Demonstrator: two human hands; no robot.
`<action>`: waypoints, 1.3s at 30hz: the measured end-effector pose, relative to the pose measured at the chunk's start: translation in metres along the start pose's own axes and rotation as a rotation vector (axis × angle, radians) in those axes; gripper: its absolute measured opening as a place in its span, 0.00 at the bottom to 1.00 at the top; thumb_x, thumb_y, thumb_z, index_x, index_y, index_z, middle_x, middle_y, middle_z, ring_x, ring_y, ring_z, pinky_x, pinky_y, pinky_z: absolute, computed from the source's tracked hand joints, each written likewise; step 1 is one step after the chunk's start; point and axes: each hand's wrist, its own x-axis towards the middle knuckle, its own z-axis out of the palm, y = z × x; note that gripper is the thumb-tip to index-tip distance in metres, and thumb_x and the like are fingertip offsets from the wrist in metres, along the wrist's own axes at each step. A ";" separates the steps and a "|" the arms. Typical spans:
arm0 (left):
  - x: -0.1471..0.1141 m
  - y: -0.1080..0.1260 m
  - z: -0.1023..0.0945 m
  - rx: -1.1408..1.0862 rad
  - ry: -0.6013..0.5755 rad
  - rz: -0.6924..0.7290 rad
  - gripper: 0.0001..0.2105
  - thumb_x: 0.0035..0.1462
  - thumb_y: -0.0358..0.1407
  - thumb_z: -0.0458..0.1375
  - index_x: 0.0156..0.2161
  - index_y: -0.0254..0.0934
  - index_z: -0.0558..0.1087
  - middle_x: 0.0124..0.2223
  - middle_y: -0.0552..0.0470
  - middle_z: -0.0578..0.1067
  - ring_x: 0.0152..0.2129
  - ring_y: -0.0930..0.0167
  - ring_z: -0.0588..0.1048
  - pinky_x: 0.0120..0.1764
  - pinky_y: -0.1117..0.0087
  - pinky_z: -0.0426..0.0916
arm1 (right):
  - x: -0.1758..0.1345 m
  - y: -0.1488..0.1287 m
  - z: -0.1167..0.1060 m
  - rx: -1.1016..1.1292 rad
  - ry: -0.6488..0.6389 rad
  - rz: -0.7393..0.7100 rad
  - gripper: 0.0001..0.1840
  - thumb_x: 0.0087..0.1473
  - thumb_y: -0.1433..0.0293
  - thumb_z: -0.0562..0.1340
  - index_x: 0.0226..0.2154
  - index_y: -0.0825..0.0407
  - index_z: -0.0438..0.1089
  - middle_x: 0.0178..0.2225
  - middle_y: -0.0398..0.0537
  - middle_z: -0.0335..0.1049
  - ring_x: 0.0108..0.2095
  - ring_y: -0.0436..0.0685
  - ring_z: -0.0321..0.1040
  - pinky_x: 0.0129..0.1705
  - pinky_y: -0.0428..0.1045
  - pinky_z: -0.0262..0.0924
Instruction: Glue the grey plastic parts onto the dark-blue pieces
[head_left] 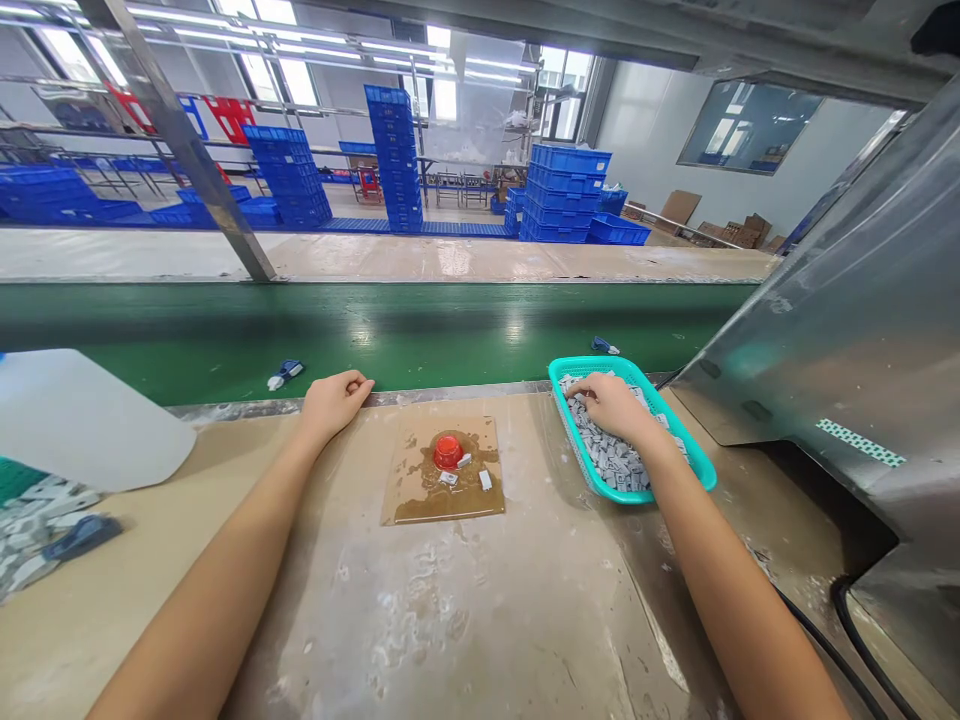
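My left hand rests at the table's edge beside the green belt, its fingers curled in and nothing visible in them. Over on the right, my right hand reaches into a turquoise plastic basket full of small grey pieces. Its fingers are slightly apart and touch the pieces. Between my hands lies a wet brown board. On it sits a small red round cap-like thing, with small pale pieces around it.
A green conveyor belt crosses ahead, bearing two blue-and-white small parts. A white plastic container lies left, near more grey pieces. A metal machine housing stands right. Blue crates are stacked beyond.
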 end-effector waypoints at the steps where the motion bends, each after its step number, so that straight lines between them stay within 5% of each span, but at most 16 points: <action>1: 0.000 0.000 0.000 0.003 0.000 0.001 0.11 0.48 0.42 0.46 0.22 0.39 0.64 0.23 0.52 0.72 0.22 0.69 0.69 0.23 0.73 0.56 | 0.000 0.000 0.000 -0.003 0.008 0.008 0.21 0.44 0.84 0.51 0.35 0.53 0.73 0.39 0.48 0.72 0.39 0.56 0.66 0.40 0.44 0.57; 11: -0.001 0.003 -0.003 -0.023 0.013 -0.032 0.11 0.47 0.41 0.47 0.21 0.39 0.65 0.23 0.51 0.73 0.23 0.69 0.69 0.24 0.73 0.56 | 0.000 -0.004 -0.002 -0.048 -0.013 0.020 0.16 0.41 0.83 0.53 0.27 0.55 0.73 0.30 0.47 0.73 0.31 0.54 0.66 0.33 0.43 0.57; 21: 0.000 0.001 -0.001 -0.028 0.004 -0.029 0.11 0.47 0.42 0.46 0.21 0.39 0.64 0.23 0.51 0.71 0.22 0.69 0.68 0.23 0.73 0.54 | -0.001 -0.007 -0.003 -0.068 -0.059 -0.010 0.21 0.45 0.83 0.51 0.37 0.55 0.72 0.40 0.49 0.72 0.40 0.57 0.66 0.42 0.46 0.58; 30: -0.001 0.001 -0.001 -0.020 -0.009 -0.028 0.12 0.48 0.42 0.46 0.22 0.39 0.65 0.24 0.51 0.72 0.23 0.68 0.69 0.24 0.73 0.56 | -0.001 -0.005 -0.001 -0.030 -0.026 -0.020 0.21 0.45 0.83 0.51 0.40 0.57 0.70 0.40 0.52 0.71 0.40 0.58 0.67 0.41 0.47 0.58; 39: -0.001 0.002 -0.002 -0.065 -0.001 -0.038 0.10 0.46 0.42 0.47 0.21 0.40 0.64 0.22 0.51 0.71 0.22 0.68 0.68 0.24 0.73 0.55 | 0.000 -0.004 -0.001 -0.005 0.046 0.052 0.17 0.40 0.83 0.53 0.31 0.56 0.73 0.25 0.48 0.72 0.27 0.54 0.66 0.30 0.44 0.56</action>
